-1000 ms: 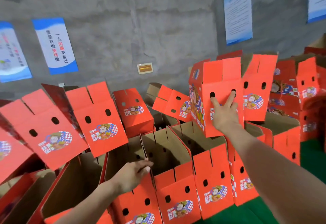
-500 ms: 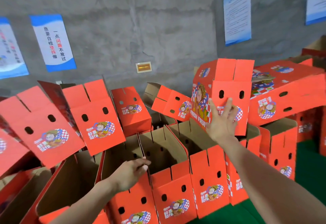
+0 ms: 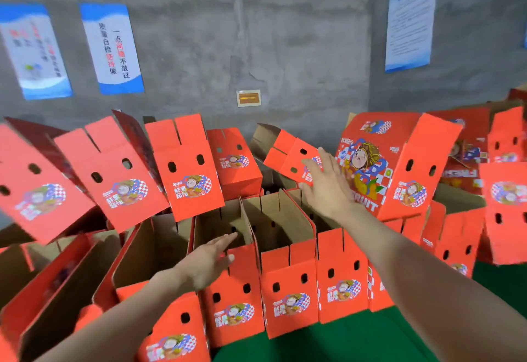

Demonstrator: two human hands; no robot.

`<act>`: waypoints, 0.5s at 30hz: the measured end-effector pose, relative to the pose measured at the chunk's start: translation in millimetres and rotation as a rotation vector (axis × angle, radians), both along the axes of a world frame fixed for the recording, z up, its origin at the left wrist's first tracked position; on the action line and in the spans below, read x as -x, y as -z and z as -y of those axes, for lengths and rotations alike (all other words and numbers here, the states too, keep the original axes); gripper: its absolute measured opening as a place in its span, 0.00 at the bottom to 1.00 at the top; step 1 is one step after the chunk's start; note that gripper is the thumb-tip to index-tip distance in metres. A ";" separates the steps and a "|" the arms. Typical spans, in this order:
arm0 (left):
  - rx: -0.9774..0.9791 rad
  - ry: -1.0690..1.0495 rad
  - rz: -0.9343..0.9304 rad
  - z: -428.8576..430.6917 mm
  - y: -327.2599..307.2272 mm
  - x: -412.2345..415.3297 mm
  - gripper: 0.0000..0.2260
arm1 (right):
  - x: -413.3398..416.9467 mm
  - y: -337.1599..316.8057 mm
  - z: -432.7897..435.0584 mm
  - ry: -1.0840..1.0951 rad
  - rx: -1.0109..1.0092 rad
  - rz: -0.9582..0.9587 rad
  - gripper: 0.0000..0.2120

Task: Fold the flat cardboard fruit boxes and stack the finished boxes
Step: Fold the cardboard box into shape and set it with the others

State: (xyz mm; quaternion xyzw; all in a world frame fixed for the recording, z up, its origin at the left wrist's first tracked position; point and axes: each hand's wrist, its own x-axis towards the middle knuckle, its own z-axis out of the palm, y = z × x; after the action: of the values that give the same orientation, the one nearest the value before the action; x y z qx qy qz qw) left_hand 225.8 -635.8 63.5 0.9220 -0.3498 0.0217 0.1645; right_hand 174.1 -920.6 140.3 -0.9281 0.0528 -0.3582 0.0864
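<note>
I log right hand grip released, fingers spread, beside tilted box atop the upright row | left hand grip released, flat at open box rim

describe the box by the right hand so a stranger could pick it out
Under the white poster on the right wall, a red box sits tilted on the open boxes, beside the right hand. Facing you is its broad side with a large cartoon figure and the word FRUIT, where nearby boxes show small logos.
</note>
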 end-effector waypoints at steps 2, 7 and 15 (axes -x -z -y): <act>0.051 -0.036 0.043 -22.9 -8.5 14.8 0.25 | 10.6 -11.3 -25.5 -0.077 0.009 0.017 0.25; 0.223 -0.127 0.138 -96.2 -20.7 68.9 0.20 | 36.5 -23.6 -103.7 -0.261 0.064 0.105 0.20; 0.423 -0.430 0.116 -259.3 24.6 153.1 0.11 | 46.3 -22.6 -230.4 -0.406 -0.109 0.266 0.07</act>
State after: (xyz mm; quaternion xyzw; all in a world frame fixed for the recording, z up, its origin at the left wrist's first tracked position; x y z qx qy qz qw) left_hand 72.7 -376.5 38.8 0.9174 -0.1431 0.1811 0.3242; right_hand 127.8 -690.2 162.9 -0.8584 -0.1272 -0.4491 0.2128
